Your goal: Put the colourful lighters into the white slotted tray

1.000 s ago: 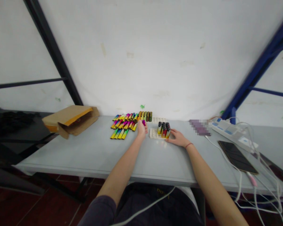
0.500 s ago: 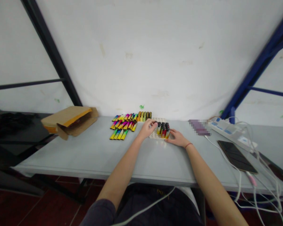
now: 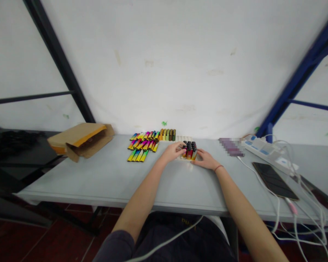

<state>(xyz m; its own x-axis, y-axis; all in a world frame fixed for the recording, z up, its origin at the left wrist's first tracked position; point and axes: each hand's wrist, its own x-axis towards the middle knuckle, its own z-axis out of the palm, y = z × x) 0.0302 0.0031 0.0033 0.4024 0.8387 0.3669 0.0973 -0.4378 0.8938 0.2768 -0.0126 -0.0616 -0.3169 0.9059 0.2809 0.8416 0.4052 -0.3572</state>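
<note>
Reaching in over a grey table [image 3: 112, 182] with both forearms; pinching with the left hand [image 3: 172, 152], between thumb and curled fingers, a reddish tube [image 3: 184, 154] at the left front of a tight cluster of upright black-topped tubes [image 3: 190, 150]; holding it upright at a pale tray [image 3: 182, 160], mostly hidden by hand and cluster; cannot tell whether fully seated there. Resting the right hand [image 3: 205, 159], a thin red band [image 3: 218, 167] at its wrist, against the right side of that same cluster, thumb toward the front edge of the tray; cannot tell how firmly clasped, if at all. Lying flat to the left, in three rows, bright multicoloured tubes [image 3: 143, 145]; standing behind, near the wall [image 3: 166, 65], a block of yellow, green and brown tubes [image 3: 167, 135], just beside a second pale tray [image 3: 184, 138]; lying farther left, an open cardboard box [image 3: 80, 134]; lying well apart on the right, a dark phone [image 3: 274, 181], near a white power strip [image 3: 270, 153].
</note>
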